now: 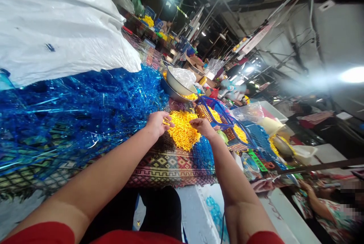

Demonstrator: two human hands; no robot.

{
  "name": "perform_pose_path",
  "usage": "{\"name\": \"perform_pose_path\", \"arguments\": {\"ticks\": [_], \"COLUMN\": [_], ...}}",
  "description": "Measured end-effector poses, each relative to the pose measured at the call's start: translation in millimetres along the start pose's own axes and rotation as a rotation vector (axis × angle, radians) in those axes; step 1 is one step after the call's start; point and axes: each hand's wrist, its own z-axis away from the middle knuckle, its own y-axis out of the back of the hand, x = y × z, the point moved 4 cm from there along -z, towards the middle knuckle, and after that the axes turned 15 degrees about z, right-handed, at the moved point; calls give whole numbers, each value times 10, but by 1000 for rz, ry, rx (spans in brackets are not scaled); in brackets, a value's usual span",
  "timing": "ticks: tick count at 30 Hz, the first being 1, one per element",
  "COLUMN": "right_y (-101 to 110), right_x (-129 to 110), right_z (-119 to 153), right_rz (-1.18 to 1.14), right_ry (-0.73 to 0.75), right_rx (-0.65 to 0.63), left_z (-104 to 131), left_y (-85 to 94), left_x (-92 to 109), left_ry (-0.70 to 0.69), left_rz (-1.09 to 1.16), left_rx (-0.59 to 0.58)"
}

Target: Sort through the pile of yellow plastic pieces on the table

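A heap of small yellow plastic-looking pieces [184, 132] lies on a patterned cloth [170, 168] in front of me. My left hand [157, 123] is at the heap's left edge, its fingers curled around a few small yellow pieces. On the right side, my right hand [200, 126] is closed in a pinch above the heap; whatever is between its fingertips is too small to make out. Clear blue plastic parts [113, 103] are spread widely to the left of my left hand. More blue parts [204, 153] lie beneath my right wrist.
Behind the heap stand nested bowls [176, 84] with a clear bag. Blue baskets [203, 109] holding yellow pieces line the right. A large white sack [57, 27] rises at left. A white box [193, 213] with blue beads is near my knees. Another person [321, 202] sits at right.
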Motion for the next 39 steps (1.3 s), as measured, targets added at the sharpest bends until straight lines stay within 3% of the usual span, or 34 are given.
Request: {"name": "perform_pose_path", "arguments": {"ticks": [7, 12, 16, 21, 24, 27, 30, 35, 39], "right_y": [-105, -199, -129, -114, -101, -41, 3, -168, -241], "right_x": [-348, -335, -167, -35, -188, -458, -620, -629, -473], "right_z": [131, 86, 41, 78, 107, 71, -31, -142, -113], "right_rz": [459, 471, 266, -254, -555, -642, -388, 411, 590], "right_ry": [103, 102, -5, -218, -236, -106, 20, 294, 252], "right_rx": [-12, -22, 65, 83, 80, 41, 21, -46, -9], "left_z": [-6, -25, -7, 27, 16, -13, -36, -36, -33], "left_y": [3, 23, 17, 3, 3, 6, 11, 15, 8], "left_x": [-68, -93, -86, -147, -238, -348, -379, -165, -60], "left_ry": [5, 15, 12, 42, 56, 112, 171, 98, 85], "left_rz": [-37, -42, -36, -64, -75, -28, 23, 47, 69], "left_rx": [-17, -16, -6, -12, -36, -68, -77, -36, -21]}}
